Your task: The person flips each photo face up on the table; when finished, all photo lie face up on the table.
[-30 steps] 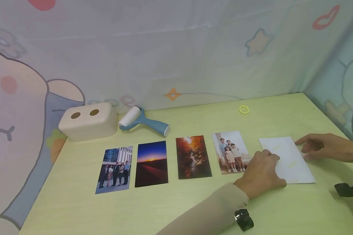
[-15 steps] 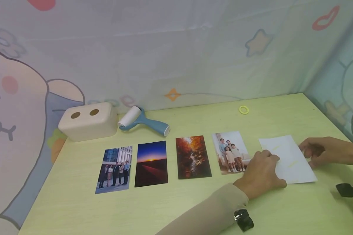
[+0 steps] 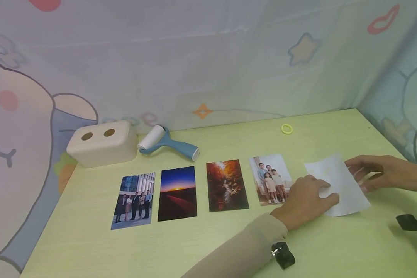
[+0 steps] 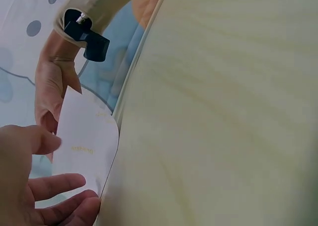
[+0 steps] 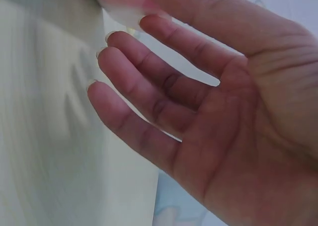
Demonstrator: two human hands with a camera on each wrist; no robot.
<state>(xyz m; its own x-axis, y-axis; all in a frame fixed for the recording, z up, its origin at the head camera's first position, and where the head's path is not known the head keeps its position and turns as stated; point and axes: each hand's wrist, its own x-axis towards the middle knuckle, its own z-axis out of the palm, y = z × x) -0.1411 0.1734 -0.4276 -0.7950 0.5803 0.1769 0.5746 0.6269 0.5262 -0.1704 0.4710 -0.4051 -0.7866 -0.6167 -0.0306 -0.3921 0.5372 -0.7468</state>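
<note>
A photo print (image 3: 347, 193) with its white back up and faint yellow marks lies at the right of the row, bowed and partly raised from the table. My right hand (image 3: 387, 173) pinches its right edge. In the right wrist view, a blurred pinkish part of the print (image 5: 131, 0) shows by the thumb and forefinger, and the other fingers hang loosely bent. My left hand (image 3: 304, 200) is at the print's left edge, thumb and fingers apart. In the left wrist view its fingertips (image 4: 89, 206) are by the print's lower edge; whether they touch it is unclear.
Left of the hands lie a family photo (image 3: 269, 177), an autumn stream photo (image 3: 226, 185), a sunset photo (image 3: 177, 193) and an office group photo (image 3: 134, 199). Behind them are a cream box (image 3: 102, 148) with two holes, a blue-handled roller (image 3: 170, 143) and a yellow ring (image 3: 287, 129).
The white-backed print has gone from lying nearly flat to bowed and lifting, with my right hand at its right edge. My left hand has spread its thumb and shifted slightly.
</note>
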